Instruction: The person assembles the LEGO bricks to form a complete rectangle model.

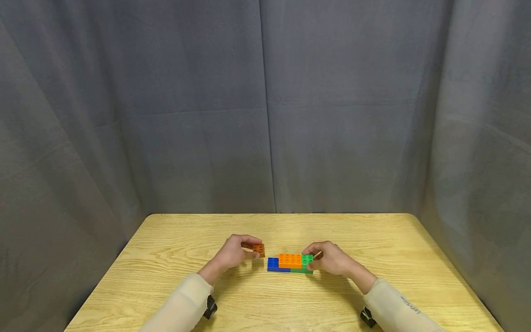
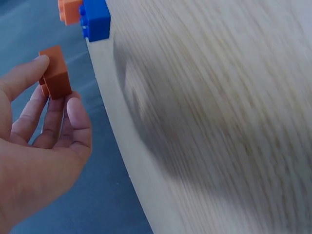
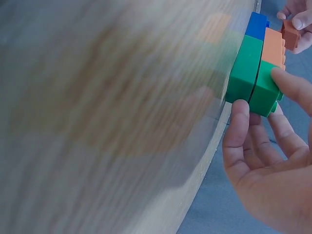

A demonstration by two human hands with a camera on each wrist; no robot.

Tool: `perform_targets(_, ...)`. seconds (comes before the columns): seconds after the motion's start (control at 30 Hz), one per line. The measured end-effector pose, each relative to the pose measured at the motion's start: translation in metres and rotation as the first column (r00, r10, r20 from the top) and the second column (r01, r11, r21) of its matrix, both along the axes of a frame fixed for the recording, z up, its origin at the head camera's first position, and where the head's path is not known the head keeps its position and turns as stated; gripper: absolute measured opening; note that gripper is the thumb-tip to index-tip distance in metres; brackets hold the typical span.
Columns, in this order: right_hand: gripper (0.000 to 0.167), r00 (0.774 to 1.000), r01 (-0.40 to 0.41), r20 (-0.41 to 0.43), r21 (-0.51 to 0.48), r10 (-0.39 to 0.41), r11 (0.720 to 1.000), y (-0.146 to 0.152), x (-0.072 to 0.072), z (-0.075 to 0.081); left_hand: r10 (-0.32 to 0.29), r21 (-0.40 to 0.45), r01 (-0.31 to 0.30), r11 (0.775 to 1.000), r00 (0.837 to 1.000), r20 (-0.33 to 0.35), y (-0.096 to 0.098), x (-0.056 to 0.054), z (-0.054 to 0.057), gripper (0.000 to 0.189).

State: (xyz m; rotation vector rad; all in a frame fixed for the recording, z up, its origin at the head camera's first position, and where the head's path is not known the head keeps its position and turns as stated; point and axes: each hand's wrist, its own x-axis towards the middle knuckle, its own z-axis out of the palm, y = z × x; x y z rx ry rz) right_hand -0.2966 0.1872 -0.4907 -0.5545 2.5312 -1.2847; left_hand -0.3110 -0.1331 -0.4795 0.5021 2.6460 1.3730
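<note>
Between the thumb and fingers of my left hand [image 1: 233,253] is a small brownish-orange building brick [image 1: 259,250], held just left of a two-layer row of bricks. The row's lower layer has a blue brick [image 1: 273,264] at the left and a green brick [image 3: 244,66] at the right. On top sit a brighter orange brick [image 1: 290,261] and a small green brick [image 3: 265,87] at the right end. My right hand [image 1: 332,259] grips that small green brick, its fingertips at the row's right end. Studs on the blue brick's left part are bare.
The bricks are on a light wood-grain table [image 1: 186,230] with rounded far corners. Grey curtains [image 1: 207,138] hang behind the table and along both sides. A dark wrist device [image 1: 210,307] shows at the left sleeve, another [image 1: 367,317] at the right.
</note>
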Motion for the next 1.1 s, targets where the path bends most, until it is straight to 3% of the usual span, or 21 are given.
perform_targets(0.3, 0.031, 1.0, 0.004, 0.014, -0.001, -0.004, 1.0, 0.001, 0.0, -0.001, -0.052, -0.012, 0.052, 0.999, 0.999, -0.012, 0.015, 0.005, 0.002, 0.031)
perform_targets(1.1, 0.031, 1.0, -0.002, 0.005, -0.002, 0.002, 1.0, 0.001, 0.0, -0.001, -0.053, -0.03, 0.055, 0.998, 0.996, 0.069, 0.037, 0.006, -0.009, 0.03)
